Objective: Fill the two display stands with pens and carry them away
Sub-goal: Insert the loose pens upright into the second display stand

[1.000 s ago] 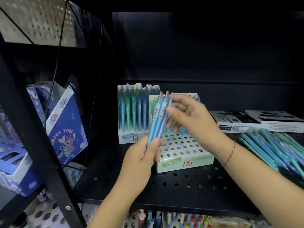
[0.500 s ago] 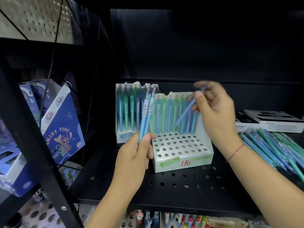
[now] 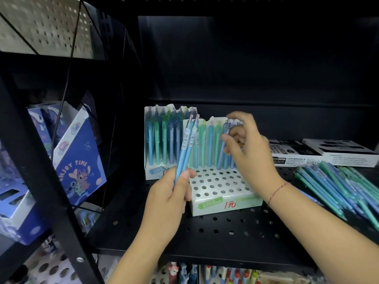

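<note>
Two white display stands sit on the black perforated shelf [image 3: 207, 232]. The rear stand [image 3: 156, 171] is packed with blue and green pens. On the front stand [image 3: 222, 182] only the back row holds pens; the other holes are bare. My left hand [image 3: 168, 197] grips two light blue pens [image 3: 187, 144] upright in front of the stands. Over the right end of that back row, my right hand [image 3: 252, 154] pinches a slanted blue pen [image 3: 222, 152] whose tip is down among the holes.
A pile of loose blue and green pens [image 3: 338, 187] lies on the shelf at right, with flat black-and-white boxes [image 3: 328, 150] behind it. Blue cartoon boxes [image 3: 79, 160] stand at left beyond a black shelf post [image 3: 41, 160]. Below the shelf are more pens [image 3: 225, 273].
My right hand took one pen from the bundle in my left hand and carried it right, down into the front stand's back row. My left hand keeps two pens.
</note>
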`<move>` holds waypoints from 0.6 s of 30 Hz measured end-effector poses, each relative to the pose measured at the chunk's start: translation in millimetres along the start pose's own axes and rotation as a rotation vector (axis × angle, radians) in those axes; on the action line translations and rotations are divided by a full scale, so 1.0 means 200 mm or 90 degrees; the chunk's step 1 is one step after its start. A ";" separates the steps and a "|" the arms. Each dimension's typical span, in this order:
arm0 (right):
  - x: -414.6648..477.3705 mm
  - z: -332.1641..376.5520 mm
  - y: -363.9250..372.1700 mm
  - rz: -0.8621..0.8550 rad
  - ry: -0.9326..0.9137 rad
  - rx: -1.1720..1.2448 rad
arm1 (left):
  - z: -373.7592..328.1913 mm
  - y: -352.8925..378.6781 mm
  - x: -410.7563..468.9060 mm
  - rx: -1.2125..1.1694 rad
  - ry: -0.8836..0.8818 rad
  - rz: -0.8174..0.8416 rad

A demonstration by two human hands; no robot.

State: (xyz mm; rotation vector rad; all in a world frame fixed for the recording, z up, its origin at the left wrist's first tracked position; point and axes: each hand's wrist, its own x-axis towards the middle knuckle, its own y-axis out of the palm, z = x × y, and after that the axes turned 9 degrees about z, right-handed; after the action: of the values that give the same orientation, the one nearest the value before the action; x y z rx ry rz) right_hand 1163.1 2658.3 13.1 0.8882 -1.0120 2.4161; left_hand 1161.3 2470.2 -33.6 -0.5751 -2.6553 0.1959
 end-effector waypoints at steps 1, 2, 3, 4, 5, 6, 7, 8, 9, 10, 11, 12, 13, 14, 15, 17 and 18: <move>0.00 0.00 0.00 -0.006 -0.005 -0.009 | 0.00 0.00 0.00 0.000 -0.001 0.000; 0.00 0.00 0.00 -0.013 -0.011 -0.024 | 0.00 0.00 0.00 0.001 -0.001 -0.001; 0.00 -0.01 0.00 -0.021 -0.019 -0.044 | 0.00 0.00 0.00 0.002 -0.002 0.000; 0.00 -0.01 0.00 -0.029 -0.024 -0.061 | 0.00 0.00 0.00 0.004 -0.001 0.000; 0.00 -0.02 0.00 -0.034 -0.027 -0.074 | 0.00 0.00 0.00 0.007 -0.001 0.001; 0.00 -0.02 0.00 -0.037 -0.027 -0.081 | 0.00 0.00 0.00 0.009 -0.001 0.001; 0.00 -0.02 0.01 -0.038 -0.027 -0.085 | 0.00 0.00 0.00 0.010 0.000 0.002; 0.00 -0.03 0.01 -0.038 -0.027 -0.087 | 0.00 0.00 0.00 0.010 0.000 0.002; 0.00 -0.03 0.01 -0.039 -0.028 -0.089 | 0.00 0.00 0.00 0.010 0.000 0.002; 0.00 -0.03 0.01 -0.041 -0.032 -0.091 | -0.01 0.00 0.00 0.009 -0.001 0.001; 0.00 -0.03 0.01 -0.042 -0.036 -0.094 | -0.01 0.00 0.00 0.009 -0.002 0.001; 0.00 -0.03 0.01 -0.041 -0.039 -0.102 | 0.00 0.00 0.00 0.010 -0.003 0.001; 0.00 -0.03 0.01 -0.037 -0.037 -0.113 | 0.00 0.00 0.00 0.010 -0.004 0.002; 0.01 -0.04 0.01 -0.030 -0.030 -0.123 | 0.00 0.00 0.00 0.010 -0.003 0.003; 0.01 -0.04 0.01 -0.024 -0.020 -0.130 | 0.00 0.00 0.00 0.009 -0.003 0.004; 0.00 -0.03 0.01 -0.027 -0.006 -0.127 | -0.01 0.00 0.00 0.005 -0.003 0.005; 0.00 -0.02 0.01 -0.034 -0.003 -0.116 | -0.01 0.00 0.00 0.002 -0.004 0.007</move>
State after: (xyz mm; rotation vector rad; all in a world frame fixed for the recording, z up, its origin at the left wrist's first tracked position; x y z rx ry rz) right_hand 1160.4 2659.6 10.5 0.8466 -1.1742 2.2366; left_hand 1162.3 2470.9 -32.7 -0.5890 -2.6578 0.2042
